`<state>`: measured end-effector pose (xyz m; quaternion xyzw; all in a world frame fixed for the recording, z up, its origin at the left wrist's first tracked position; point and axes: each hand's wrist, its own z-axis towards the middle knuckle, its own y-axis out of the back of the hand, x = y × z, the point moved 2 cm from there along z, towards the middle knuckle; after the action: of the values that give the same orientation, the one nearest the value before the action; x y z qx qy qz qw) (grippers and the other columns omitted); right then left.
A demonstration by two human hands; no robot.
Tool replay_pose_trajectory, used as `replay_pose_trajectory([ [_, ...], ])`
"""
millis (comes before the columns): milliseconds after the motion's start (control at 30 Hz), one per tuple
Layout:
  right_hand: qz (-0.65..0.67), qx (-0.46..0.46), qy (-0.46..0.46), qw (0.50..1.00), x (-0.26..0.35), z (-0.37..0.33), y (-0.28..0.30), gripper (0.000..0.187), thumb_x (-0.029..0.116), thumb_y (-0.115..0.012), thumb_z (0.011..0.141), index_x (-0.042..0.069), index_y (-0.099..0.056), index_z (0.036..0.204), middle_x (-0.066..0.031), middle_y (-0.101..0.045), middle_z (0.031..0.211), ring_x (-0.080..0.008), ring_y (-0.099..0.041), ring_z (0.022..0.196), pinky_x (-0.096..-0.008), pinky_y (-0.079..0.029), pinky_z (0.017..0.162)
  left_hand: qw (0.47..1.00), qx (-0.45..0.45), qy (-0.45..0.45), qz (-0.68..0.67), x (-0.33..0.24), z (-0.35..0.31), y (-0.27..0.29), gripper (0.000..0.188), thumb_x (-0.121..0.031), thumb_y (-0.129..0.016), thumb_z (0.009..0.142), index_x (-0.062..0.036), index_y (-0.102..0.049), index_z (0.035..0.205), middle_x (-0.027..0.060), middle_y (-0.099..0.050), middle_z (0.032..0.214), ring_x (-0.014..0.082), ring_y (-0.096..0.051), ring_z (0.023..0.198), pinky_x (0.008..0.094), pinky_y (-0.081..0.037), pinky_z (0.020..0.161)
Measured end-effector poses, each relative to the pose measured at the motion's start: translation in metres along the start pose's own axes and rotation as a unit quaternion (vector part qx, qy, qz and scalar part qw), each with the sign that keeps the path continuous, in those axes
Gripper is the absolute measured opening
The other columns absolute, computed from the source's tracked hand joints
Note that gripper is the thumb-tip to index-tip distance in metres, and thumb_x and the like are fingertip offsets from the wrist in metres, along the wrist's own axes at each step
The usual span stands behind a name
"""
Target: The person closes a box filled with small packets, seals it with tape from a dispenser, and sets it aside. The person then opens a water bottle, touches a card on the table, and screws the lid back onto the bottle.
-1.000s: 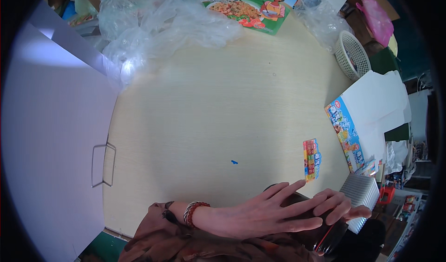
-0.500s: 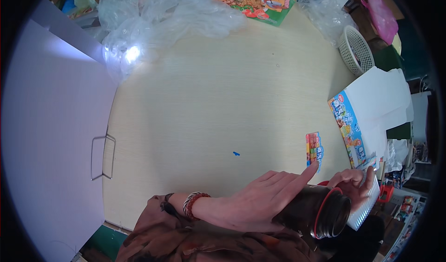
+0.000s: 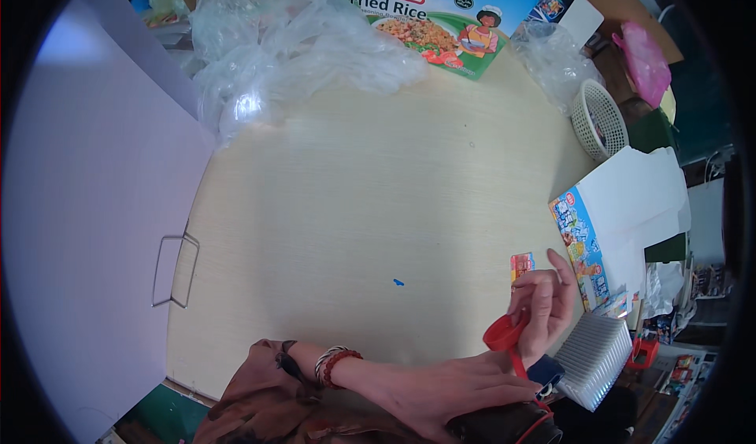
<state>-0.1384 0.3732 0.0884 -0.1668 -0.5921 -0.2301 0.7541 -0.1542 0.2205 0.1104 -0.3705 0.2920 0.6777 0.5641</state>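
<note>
My left hand (image 3: 453, 389) is wrapped round a dark brown bottle (image 3: 504, 427) at the lower edge, which cuts off part of it. A red band shows near its neck. Beside it, my right hand (image 3: 550, 310) is closed on a red ring-shaped cap (image 3: 504, 334), and a narrow red strap hangs from the cap toward the bottle. Whether the strap joins the bottle is hidden by my left hand. Just past my right fingers lies a small colourful card (image 3: 522, 264), partly covered. A tiny blue scrap (image 3: 398, 282) rests on the table to the left.
An opened blue and white carton (image 3: 587, 247) stands at the right, near a ribbed clear tray (image 3: 594, 357). Further back are a white basket (image 3: 598, 121), crumpled clear plastic bags (image 3: 307, 42) and a printed food box (image 3: 472, 66). A pale panel (image 3: 94, 208) borders the left side.
The bottle and my left hand have moved down and slightly left. My right hand has come out from behind the bottle, bringing the red cap into clear view. The whole view has shifted slightly.
</note>
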Motion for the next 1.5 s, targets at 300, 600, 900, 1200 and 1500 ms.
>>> replay_pose_trajectory([
  [300, -0.077, -0.024, 0.023, 0.996, 0.007, 0.000, -0.009, 0.040, 0.028, -0.042, 0.098, -0.004, -0.047, 0.121, -0.0134, -0.062, 0.084, -0.0174, -0.062, 0.073, -0.0253, -0.050, 0.061, 0.994, -0.008, 0.060, 0.095, 0.013, -0.005, -0.013, 0.080, -0.023, -0.073, 0.071, -0.0023, -0.031, 0.136, 0.0165, -0.045, 0.127, 0.0307, -0.044, 0.119, 0.0419, -0.034, 0.096],
  [600, -0.042, -0.127, 0.113, 0.985, 0.013, -0.009, 0.025, 0.030, 0.023, -0.050, 0.095, -0.002, -0.052, 0.110, -0.0124, -0.062, 0.076, -0.0189, -0.061, 0.067, -0.0322, -0.049, 0.070, 0.944, -0.192, 0.161, 0.217, -0.011, -0.011, 0.054, 0.074, -0.035, -0.080, 0.067, -0.0028, -0.049, 0.125, 0.0121, -0.057, 0.118, 0.0260, -0.056, 0.107, 0.0394, -0.037, 0.093],
  [900, -0.037, -0.137, 0.153, 0.978, 0.032, -0.019, 0.011, 0.020, 0.012, -0.053, 0.092, -0.005, -0.056, 0.101, -0.0161, -0.063, 0.067, -0.0163, -0.059, 0.062, -0.0252, -0.044, 0.064, 0.918, -0.345, -0.046, 0.190, -0.009, -0.032, 0.055, 0.082, -0.023, -0.086, 0.060, -0.0051, -0.044, 0.128, 0.0124, -0.053, 0.126, 0.0262, -0.052, 0.109, 0.0375, -0.034, 0.095],
  [1200, -0.446, 0.204, 0.039, 0.871, -0.084, -0.028, -0.020, 0.046, 0.031, -0.050, 0.095, 0.006, -0.042, 0.133, -0.0164, -0.048, 0.130, -0.0304, -0.044, 0.122, -0.0458, -0.035, 0.101, 0.841, -0.359, 0.065, 0.400, -0.092, -0.062, 0.004, 0.068, -0.024, -0.083, 0.058, -0.0085, -0.051, 0.116, 0.0117, -0.059, 0.111, 0.0221, -0.057, 0.100, 0.0347, -0.044, 0.089],
  [1500, -0.535, 0.129, 0.104, 0.828, -0.153, -0.085, -0.010, 0.047, 0.032, -0.045, 0.095, 0.010, -0.039, 0.136, -0.0148, -0.032, 0.143, -0.0317, -0.021, 0.138, -0.0573, -0.013, 0.110, 0.767, -0.384, 0.188, 0.479, -0.196, -0.091, -0.060, 0.076, -0.026, -0.087, 0.051, -0.0126, -0.050, 0.116, 0.0057, -0.054, 0.112, 0.0179, -0.055, 0.102, 0.0320, -0.046, 0.090],
])
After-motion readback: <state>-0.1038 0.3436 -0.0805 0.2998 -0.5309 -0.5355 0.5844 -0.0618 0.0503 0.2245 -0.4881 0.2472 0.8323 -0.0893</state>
